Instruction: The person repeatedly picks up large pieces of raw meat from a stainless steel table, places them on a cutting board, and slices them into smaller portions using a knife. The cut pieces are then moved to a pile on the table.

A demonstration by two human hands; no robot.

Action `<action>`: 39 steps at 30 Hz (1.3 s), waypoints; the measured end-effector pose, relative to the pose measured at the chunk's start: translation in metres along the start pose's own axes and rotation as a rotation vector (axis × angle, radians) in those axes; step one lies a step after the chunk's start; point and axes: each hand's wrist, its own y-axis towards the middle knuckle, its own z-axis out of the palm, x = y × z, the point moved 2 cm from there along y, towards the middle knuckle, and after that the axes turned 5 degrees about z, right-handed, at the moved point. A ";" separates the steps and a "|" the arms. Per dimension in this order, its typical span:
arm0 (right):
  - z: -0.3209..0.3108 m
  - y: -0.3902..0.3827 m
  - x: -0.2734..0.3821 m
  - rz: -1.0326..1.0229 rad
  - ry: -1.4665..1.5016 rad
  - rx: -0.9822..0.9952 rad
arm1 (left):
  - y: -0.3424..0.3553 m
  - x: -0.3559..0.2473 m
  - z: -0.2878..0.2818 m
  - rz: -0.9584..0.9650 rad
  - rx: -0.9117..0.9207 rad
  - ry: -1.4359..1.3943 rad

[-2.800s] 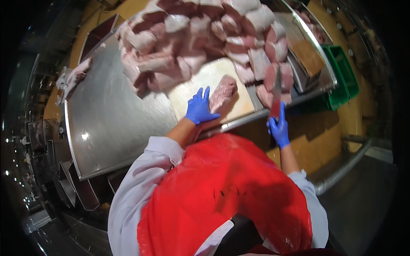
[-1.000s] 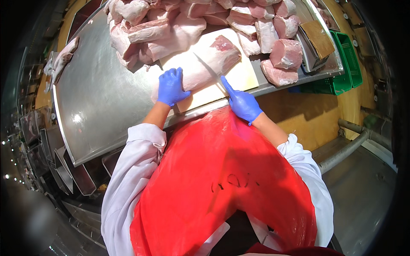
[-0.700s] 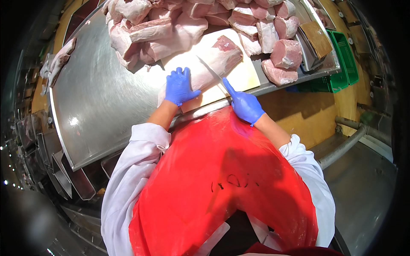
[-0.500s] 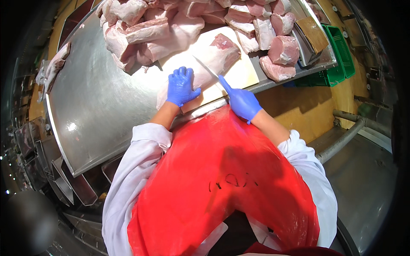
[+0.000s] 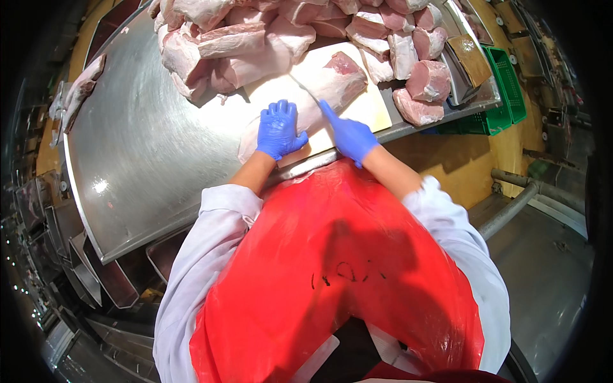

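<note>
A long piece of pale raw meat (image 5: 340,91), with a darker red cut end, lies slantwise on a white cutting board (image 5: 378,116). My left hand (image 5: 280,133), in a blue glove, rests on the near part of this meat with its fingers stretched forward. In my blue-gloved right hand (image 5: 354,137) is a knife (image 5: 305,88), its handle hidden by the fingers and the index finger pointing along it. The thin blade slants up and left across the meat, beyond my left fingertips. Whether its edge is in the meat I cannot tell.
Raw meat pieces (image 5: 233,41) are heaped behind the board, with thick cut chunks (image 5: 429,81) at its right. The metal table (image 5: 147,140) extends left, bearing another meat strip (image 5: 83,92). Right of it are a scale-like device (image 5: 469,60), a green crate (image 5: 504,89) and a pipe rail (image 5: 511,209).
My right hand has moved forward and slightly left with the knife, and is a little blurred. My left hand stays on the meat. The whole view has shifted slightly.
</note>
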 end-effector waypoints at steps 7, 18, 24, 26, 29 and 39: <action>0.013 -0.023 -0.016 -0.022 -0.111 0.080 | -0.006 0.004 -0.003 -0.113 0.076 -0.043; 0.048 -0.067 -0.072 -0.036 -0.056 0.082 | -0.006 0.007 -0.007 -0.264 0.153 -0.087; -0.001 -0.167 -0.133 -0.030 -0.068 0.180 | 0.097 -0.013 -0.007 -0.184 0.153 -0.195; -0.017 -0.176 -0.164 0.046 -0.059 0.097 | 0.122 -0.047 0.008 -0.144 0.181 -0.168; -0.025 -0.181 -0.196 0.180 0.099 -0.117 | 0.153 -0.054 0.016 -0.271 0.282 -0.168; -0.012 -0.174 -0.198 0.330 0.680 -0.282 | 0.169 0.042 0.017 -0.450 -0.008 -1.760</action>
